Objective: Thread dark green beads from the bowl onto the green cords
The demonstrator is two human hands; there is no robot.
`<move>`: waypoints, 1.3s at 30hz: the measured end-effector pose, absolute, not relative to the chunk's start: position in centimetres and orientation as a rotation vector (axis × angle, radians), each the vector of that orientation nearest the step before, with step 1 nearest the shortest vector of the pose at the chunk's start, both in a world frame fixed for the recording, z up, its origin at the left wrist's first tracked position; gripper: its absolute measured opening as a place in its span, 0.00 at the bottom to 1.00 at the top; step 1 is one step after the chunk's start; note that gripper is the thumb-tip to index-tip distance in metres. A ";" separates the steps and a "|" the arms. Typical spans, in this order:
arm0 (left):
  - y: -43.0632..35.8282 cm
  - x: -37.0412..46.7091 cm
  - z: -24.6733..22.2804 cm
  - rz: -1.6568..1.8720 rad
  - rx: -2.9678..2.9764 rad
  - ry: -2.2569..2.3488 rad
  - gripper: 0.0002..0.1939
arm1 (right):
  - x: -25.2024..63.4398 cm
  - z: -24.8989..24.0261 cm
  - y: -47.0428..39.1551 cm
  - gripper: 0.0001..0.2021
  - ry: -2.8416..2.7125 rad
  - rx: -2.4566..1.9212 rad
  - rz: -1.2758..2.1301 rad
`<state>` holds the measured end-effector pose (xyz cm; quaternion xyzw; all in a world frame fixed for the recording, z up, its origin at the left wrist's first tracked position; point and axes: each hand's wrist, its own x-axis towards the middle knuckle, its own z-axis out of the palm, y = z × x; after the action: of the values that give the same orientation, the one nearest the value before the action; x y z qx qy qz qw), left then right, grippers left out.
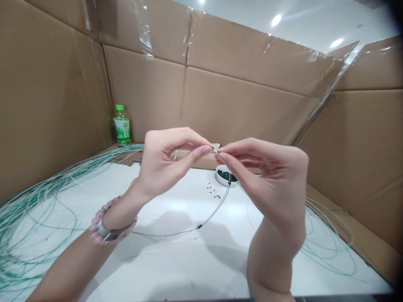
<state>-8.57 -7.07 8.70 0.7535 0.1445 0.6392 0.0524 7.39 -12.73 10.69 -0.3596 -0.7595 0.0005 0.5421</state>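
My left hand [171, 161] is closed in a pinch, thumb against forefinger, on something tiny and dark that I cannot make out. My right hand [267, 180] pinches close beside it, the fingertips of both hands nearly touching. From under the right hand's fingers a thin cord [217, 208] hangs down and curves left across the white tabletop. Small dark beads [199, 226] sit clustered on it, with another cluster higher up. Behind the right hand stands a white bowl [222, 180] of dark beads, partly hidden. Several loose beads [215, 196] lie beside the bowl.
Coils of green and white cord [37, 209] spread over the table's left side. More pale loops [333, 251] lie at the right edge. A green-capped bottle [122, 128] stands in the back left corner. Cardboard walls [245, 100] enclose the white table [176, 264].
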 end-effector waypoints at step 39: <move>-6.9 -8.6 8.6 2.068 2.634 0.613 0.08 | 8.0 10.9 -12.0 0.03 -1.909 -1.027 0.031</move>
<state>-8.56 -6.94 8.58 0.7671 0.1785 0.6021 -0.1310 8.01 -11.96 10.86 -0.4185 -0.7783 0.0125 0.4679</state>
